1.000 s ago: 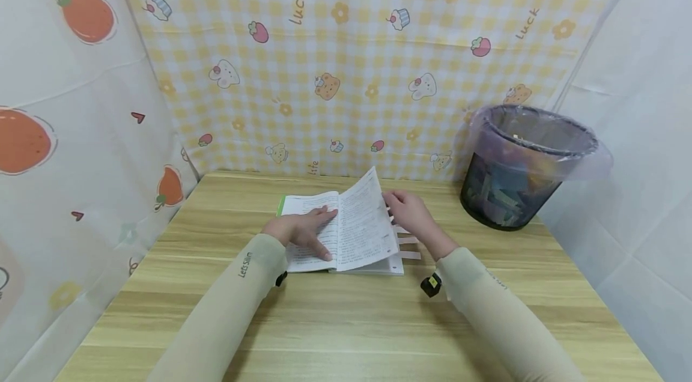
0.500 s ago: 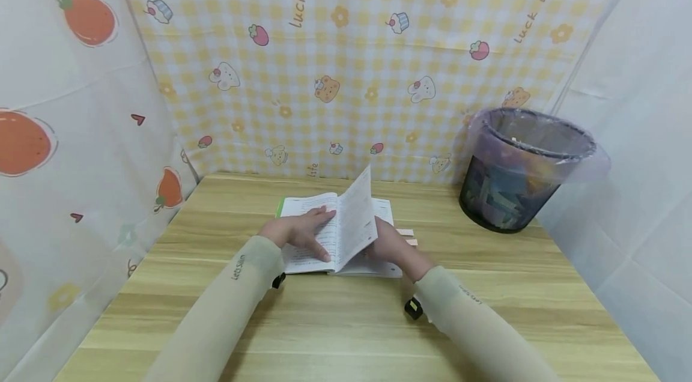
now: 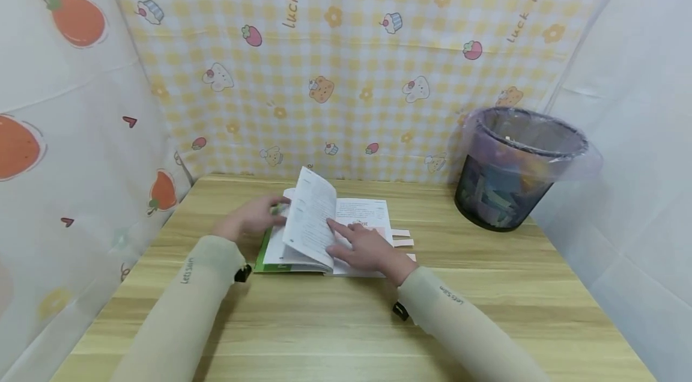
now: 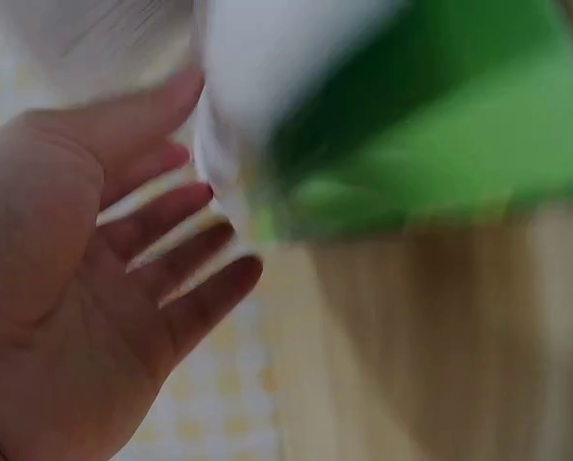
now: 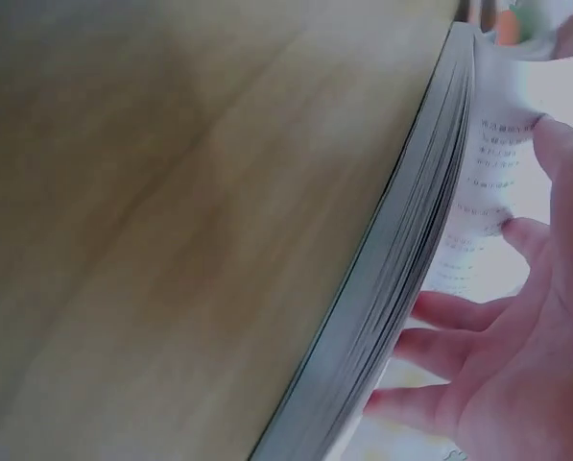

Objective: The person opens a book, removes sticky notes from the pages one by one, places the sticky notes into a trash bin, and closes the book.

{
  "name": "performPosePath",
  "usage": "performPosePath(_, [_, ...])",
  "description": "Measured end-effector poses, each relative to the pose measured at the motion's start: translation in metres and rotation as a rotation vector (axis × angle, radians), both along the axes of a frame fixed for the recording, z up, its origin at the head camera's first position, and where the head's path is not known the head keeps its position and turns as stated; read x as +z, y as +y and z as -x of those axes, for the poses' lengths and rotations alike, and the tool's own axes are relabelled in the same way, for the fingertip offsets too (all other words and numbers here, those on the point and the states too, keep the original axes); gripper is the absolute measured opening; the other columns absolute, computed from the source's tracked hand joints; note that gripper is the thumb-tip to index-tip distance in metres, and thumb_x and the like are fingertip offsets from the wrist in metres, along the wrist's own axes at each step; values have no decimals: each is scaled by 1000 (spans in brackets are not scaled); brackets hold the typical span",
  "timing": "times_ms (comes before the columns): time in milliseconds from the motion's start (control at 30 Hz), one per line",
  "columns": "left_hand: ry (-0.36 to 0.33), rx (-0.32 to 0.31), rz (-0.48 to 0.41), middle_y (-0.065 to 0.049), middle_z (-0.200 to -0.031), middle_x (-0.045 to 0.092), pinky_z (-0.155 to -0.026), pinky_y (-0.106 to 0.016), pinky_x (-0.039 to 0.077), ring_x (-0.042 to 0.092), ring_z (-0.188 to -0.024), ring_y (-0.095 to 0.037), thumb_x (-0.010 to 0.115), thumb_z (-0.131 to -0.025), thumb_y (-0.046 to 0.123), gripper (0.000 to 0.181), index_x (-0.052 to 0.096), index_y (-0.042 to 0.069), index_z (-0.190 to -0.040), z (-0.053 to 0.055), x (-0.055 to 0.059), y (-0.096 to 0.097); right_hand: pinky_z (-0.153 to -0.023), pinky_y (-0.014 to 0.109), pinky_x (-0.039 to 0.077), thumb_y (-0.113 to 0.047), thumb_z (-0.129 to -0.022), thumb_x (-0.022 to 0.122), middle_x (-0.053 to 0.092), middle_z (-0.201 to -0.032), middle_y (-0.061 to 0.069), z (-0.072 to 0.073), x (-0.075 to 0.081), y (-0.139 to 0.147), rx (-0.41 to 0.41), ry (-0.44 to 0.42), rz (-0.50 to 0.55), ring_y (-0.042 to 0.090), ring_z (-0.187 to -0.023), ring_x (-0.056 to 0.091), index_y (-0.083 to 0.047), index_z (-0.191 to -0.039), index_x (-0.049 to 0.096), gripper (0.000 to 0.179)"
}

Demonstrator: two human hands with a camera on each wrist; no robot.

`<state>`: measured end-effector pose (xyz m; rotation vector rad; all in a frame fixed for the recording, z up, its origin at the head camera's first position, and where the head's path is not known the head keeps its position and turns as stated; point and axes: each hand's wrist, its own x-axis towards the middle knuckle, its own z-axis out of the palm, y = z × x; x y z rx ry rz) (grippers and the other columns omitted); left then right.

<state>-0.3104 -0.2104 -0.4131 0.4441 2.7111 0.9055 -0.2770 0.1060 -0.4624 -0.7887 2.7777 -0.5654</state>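
An open book [image 3: 361, 208] with a green cover [image 4: 459, 134] lies on the wooden table [image 3: 324, 322]. Several of its pages [image 3: 313, 214] stand raised, curving left from the spine. My left hand [image 3: 258, 215] is at their outer left edge; the left wrist view, blurred, has its fingers spread and fairly straight, with the thumb at the paper. Over the right-hand page lies my right hand [image 3: 364, 247], its fingers extended and spread, index fingertip at the raised pages near the spine. Its other fingers reach the book's page edges [image 5: 401, 259] in the right wrist view.
Pale paper strips [image 3: 402, 242] stick out from the book's right side. A dark bin [image 3: 489, 190] with a purple plastic liner [image 3: 519, 154] stands at the back right. A yellow checked curtain [image 3: 346, 118] hangs behind the table.
Pages that stood raised over the right half now lean left. The right hand has moved left from the page's outer edge towards the spine; the left hand has left its page for the left side.
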Motion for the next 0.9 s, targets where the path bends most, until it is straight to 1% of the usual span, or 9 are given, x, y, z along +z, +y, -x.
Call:
performPosePath(100, [61, 86, 13, -35, -167, 43, -126, -73, 36, 41, -155, -58, 57, -114, 28, 59, 45, -2, -163, 4, 16, -16, -126, 66, 40, -72, -106, 50, 50, -167, 25, -4, 5, -6, -17, -14, -41, 45, -154, 50, -45, -173, 32, 74])
performPosePath(167, [108, 108, -10, -34, -167, 43, -127, -71, 36, 41, -155, -57, 52, -115, 26, 56, 46, -5, -162, 5, 29, -17, -124, 64, 43, -73, -106, 51, 49, -167, 25, -4, 7, -9, -38, -25, -58, 45, -151, 53, -47, -172, 32, 74])
performPosePath(267, [162, 80, -38, -32, -166, 47, -128, -69, 36, 43, -155, -55, 56, -114, 22, 54, 49, -5, -160, 4, 46, -4, -119, 61, 49, -74, -104, 52, 50, -166, 24, -3, 8, -13, -63, -36, -71, 44, -145, 58, -50, -171, 33, 73])
performPosePath(367, [158, -13, -29, -27, -167, 48, -129, -69, 34, 44, -156, -52, 65, -109, 22, 58, 50, 0, -161, 1, 49, 18, -114, 60, 53, -75, -103, 53, 51, -163, 23, -3, 8, -18, -70, -35, -100, 41, -139, 62, -51, -170, 33, 74])
performPosePath(433, [119, -88, 6, -24, -170, 46, -130, -70, 32, 41, -158, -50, 72, -105, 23, 66, 49, 4, -163, -1, 43, 34, -112, 62, 54, -75, -103, 52, 53, -161, 23, -4, 10, -22, -67, -22, -130, 39, -138, 62, -50, -170, 33, 74])
performPosePath(533, [46, -189, 89, -19, -177, 38, -133, -67, 28, 34, -164, -46, 82, -98, 26, 81, 44, 11, -168, -3, 30, 57, -110, 66, 53, -74, -105, 51, 57, -158, 21, -6, 12, -25, -59, 8, -172, 35, -140, 60, -48, -171, 34, 73])
performPosePath(633, [-18, -239, 140, -18, -181, 29, -136, -64, 23, 25, -168, -44, 88, -94, 31, 94, 38, 13, -171, -4, 15, 74, -109, 69, 52, -73, -106, 50, 62, -155, 17, -9, 14, -26, -43, 41, -196, 33, -144, 57, -47, -171, 34, 72])
performPosePath(767, [-48, -233, 176, -19, -184, 20, -138, -60, 22, 19, -171, -41, 88, -94, 37, 100, 33, 11, -173, -4, 1, 86, -118, 74, 45, -72, -106, 51, 66, -155, 14, -11, 14, -23, -27, 56, -187, 33, -151, 53, -44, -171, 36, 72])
performPosePath(900, [-54, -210, 187, -18, -184, 18, -137, -60, 24, 20, -170, -41, 89, -93, 40, 100, 36, 9, -172, -3, -6, 91, -126, 77, 33, -75, -103, 54, 64, -157, 14, -8, 13, -15, -21, 48, -154, 34, -154, 51, -41, -170, 41, 76])
